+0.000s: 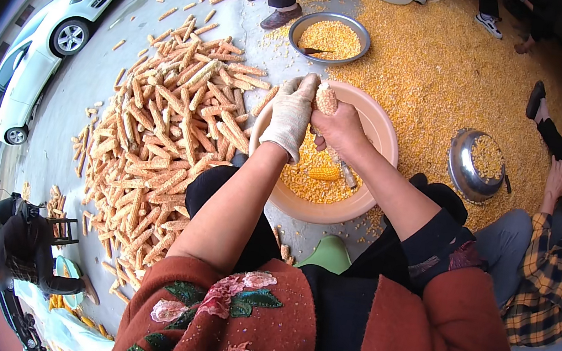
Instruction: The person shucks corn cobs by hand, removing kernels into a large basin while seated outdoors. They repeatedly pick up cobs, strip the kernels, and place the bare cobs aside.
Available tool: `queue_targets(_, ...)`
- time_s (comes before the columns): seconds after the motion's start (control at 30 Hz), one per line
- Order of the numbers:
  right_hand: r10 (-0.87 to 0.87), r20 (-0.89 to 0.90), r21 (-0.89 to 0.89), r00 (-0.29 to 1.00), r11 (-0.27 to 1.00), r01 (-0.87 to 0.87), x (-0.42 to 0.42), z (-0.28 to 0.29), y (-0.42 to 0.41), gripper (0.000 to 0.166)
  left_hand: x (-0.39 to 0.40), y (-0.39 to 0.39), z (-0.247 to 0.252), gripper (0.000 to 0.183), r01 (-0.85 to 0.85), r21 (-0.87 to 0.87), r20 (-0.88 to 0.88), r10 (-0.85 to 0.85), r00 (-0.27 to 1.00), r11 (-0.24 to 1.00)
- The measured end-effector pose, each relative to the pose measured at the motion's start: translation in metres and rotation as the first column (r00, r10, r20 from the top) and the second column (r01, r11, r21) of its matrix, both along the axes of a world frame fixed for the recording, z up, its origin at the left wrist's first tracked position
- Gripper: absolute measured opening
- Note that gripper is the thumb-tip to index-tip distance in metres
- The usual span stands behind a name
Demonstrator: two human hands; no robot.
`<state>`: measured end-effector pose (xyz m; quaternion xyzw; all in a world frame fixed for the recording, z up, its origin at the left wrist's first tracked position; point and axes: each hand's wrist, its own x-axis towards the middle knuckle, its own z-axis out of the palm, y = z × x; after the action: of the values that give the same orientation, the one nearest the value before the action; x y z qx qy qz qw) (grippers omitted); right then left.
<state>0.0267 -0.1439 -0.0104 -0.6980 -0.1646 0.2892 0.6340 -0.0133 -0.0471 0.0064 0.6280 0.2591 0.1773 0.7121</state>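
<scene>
My right hand is bare and grips a corn cob whose upper end looks stripped of kernels. Close against it is my left hand in a pale knitted work glove, fingers pointing away from me; its palm side is hidden. Both hands are over a peach plastic basin between my knees. Loose yellow kernels cover the basin's bottom. On them lie a corn ear still bearing kernels and a hand tool with a pale handle, partly hidden by my right forearm.
A large heap of stripped cobs is at left. Kernels blanket the ground at right. A metal basin of kernels stands beyond; another metal bowl is at right. People sit nearby, one in a plaid shirt. A white car is parked left.
</scene>
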Motion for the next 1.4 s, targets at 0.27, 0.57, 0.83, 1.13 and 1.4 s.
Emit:
queue_targets(0.27, 0.039, -0.162, 0.148, 0.986, 0.989, -0.015, -0.006, 0.010, -0.003, 0.021, 0.002, 0.014, -0.027, 0.045, 0.016, -0.177, 0.095, 0.001, 0.995, 0.984)
queue_targets(0.57, 0.043, -0.215, 0.134, 0.976, 0.991, -0.014, -0.001, 0.010, -0.010, 0.022, -0.005, 0.001, -0.003, 0.038, 0.107, -0.180, 0.072, -0.095, 0.993, 0.978)
queue_targets(0.83, 0.219, -0.462, 0.374, 0.860, 0.927, -0.035, 0.010, 0.010, -0.012, 0.021, -0.008, 0.017, -0.013, 0.051, 0.300, -0.389, 0.160, -0.257, 0.953, 0.871)
queue_targets(1.13, 0.163, 0.010, 0.028, 0.987, 0.986, -0.163, 0.014, 0.001, -0.014, 0.025, -0.004, 0.017, -0.014, 0.042, 0.251, -0.383, 0.181, -0.194, 0.964, 0.889)
queue_targets(1.4, 0.178, -0.293, 0.181, 0.940, 0.975, -0.128, 0.017, 0.017, -0.023, 0.033, -0.003, 0.032, -0.028, 0.034, 0.160, -0.594, 0.211, -0.039, 0.977, 0.788)
